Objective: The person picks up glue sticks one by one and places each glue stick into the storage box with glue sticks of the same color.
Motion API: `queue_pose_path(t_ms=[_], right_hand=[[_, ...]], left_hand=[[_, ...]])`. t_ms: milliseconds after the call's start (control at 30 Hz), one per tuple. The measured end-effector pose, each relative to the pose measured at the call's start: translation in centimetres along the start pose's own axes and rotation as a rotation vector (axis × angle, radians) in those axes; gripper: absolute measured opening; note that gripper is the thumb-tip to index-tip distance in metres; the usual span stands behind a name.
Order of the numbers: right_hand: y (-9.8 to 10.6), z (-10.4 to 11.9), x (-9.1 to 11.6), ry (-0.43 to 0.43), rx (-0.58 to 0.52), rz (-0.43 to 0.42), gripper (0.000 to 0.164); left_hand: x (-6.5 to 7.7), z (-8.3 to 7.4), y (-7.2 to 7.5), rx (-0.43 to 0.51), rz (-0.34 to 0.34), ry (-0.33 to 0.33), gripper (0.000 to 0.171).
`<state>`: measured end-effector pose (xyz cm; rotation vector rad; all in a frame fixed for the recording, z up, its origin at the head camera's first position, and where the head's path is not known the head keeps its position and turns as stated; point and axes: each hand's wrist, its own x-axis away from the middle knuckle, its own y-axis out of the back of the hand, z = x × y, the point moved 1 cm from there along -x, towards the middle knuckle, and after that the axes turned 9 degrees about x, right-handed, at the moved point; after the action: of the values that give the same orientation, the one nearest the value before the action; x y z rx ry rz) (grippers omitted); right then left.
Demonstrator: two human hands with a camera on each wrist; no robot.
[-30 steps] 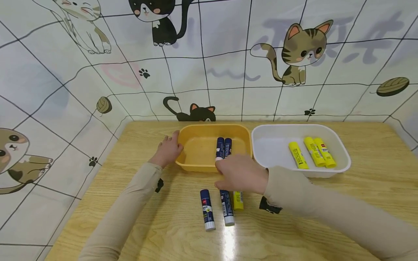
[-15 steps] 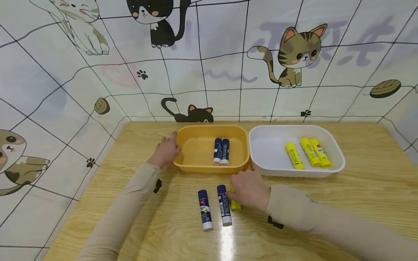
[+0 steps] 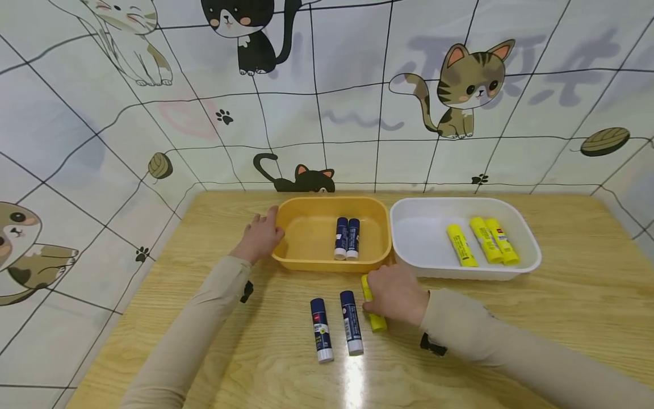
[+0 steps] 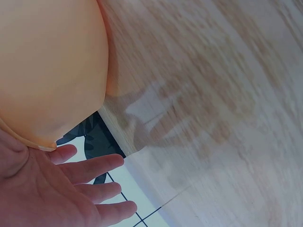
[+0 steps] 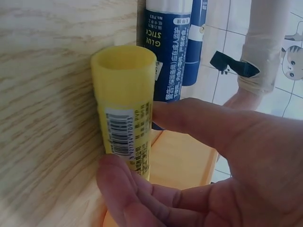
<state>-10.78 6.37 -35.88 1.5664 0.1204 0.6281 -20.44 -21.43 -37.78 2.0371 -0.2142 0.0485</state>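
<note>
My right hand point(image 3: 398, 292) pinches a yellow glue stick point(image 3: 378, 324) between thumb and fingers, low at the table, just in front of the boxes. In the right wrist view its barcode label point(image 5: 120, 132) faces the camera. Left of it lie two navy glue sticks with white ends, a nearer-to-hand one point(image 3: 351, 324) and a farther one point(image 3: 321, 335). My left hand point(image 3: 259, 236) rests at the left rim of an orange plastic box point(image 3: 305, 241). In the left wrist view the fingers point(image 4: 97, 168) extend loosely beside that box.
Inside the orange box lie two navy glue sticks point(image 3: 347, 238) side by side. Against its right side stands a white box point(image 3: 420, 241) with three yellow glue sticks point(image 3: 485, 241). A cat-patterned wall covering point(image 3: 352, 113) rises behind the wooden table point(image 3: 245, 352).
My right hand has drawn back from the orange box to the yellow glue stick on the table, gripped it and shifted it slightly right. The left hand stays at the rim.
</note>
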Motion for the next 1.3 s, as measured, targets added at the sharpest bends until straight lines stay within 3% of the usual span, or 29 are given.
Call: queue_pose_path(t_ms=[467,867,1100,1300], right_hand=[[-0.5,-0.7,0.5,0.02,-0.122,-0.008,0.031],[-0.2,-1.0,0.7,0.049,-0.129,0.022,0.024],[0.5,-2.0,1.9,0.056,-0.244,-0.012,0.022],[1.4,-3.2,3.2,0.051,-0.208,-0.01,0.021]], left_hand=[[0.2,0.0,-0.1,0.001,0.005,0.003,0.059],[0.1,0.3,0.2,-0.005,0.01,0.016,0.06],[0.0,0.3,0.0,0.0,0.015,0.021,0.06],[0.0,-0.1,0.1,-0.003,0.028,0.025,0.059]])
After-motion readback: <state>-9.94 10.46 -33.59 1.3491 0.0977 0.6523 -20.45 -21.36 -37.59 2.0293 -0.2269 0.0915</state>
